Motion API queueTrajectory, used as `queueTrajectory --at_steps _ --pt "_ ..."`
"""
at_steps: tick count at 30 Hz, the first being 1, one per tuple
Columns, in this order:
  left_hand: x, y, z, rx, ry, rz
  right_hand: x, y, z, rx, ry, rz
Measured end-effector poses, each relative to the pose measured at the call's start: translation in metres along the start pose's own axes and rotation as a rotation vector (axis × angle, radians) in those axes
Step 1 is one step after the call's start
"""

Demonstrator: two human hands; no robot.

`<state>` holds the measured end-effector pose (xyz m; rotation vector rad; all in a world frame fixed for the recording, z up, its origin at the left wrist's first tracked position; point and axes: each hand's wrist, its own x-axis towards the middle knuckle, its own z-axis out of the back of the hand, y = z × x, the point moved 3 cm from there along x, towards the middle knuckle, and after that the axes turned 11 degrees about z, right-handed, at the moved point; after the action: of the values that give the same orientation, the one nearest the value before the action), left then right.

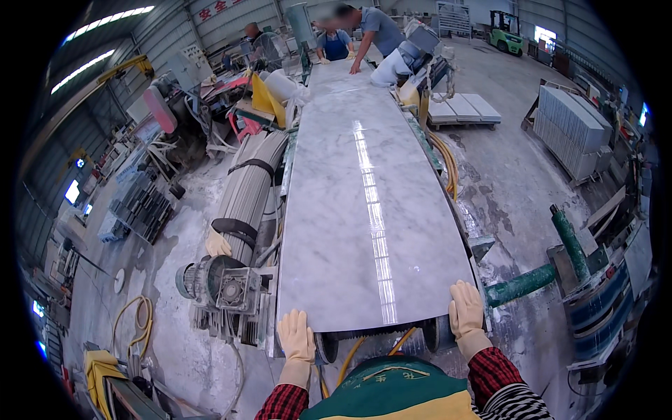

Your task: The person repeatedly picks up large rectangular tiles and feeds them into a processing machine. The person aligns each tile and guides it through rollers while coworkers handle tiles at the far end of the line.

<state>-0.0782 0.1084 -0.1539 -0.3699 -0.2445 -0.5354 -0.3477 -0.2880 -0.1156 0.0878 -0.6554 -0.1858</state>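
Observation:
A long, polished grey-white marble slab (336, 210) lies flat on a machine bed and stretches away from me. At its near left corner rests my left hand (297, 341), in a cream work glove, with the fingers stretched forward. My right hand (467, 316), gloved alike, lies at the near right corner, its fingers also extended. Both hands touch the slab's edges without wrapping round them. The thumbs and the slab's underside are partly hidden.
A motor (210, 280) and a ribbed grey bundle with black straps (245, 189) flank the left side. Green pipes (521, 285) stick out at right. Two people (378, 31) stand at the far end, one hand on the slab. A green forklift (505, 35) stands far right.

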Motion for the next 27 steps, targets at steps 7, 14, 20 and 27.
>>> queueTrajectory --at_steps 7,14,20,27 --pt "-0.003 0.0 0.001 -0.001 -0.001 0.009 -0.004 -0.001 0.0 0.027 0.009 -0.008" --pt "-0.008 0.001 0.002 -0.01 -0.03 -0.003 -0.009 -0.002 -0.002 0.049 0.066 -0.04" --pt "-0.007 -0.004 0.007 -0.03 -0.011 0.005 -0.012 -0.001 -0.001 0.026 0.03 -0.015" --pt "-0.012 -0.001 0.007 -0.041 -0.034 0.0 -0.012 0.004 0.001 0.031 0.03 -0.015"
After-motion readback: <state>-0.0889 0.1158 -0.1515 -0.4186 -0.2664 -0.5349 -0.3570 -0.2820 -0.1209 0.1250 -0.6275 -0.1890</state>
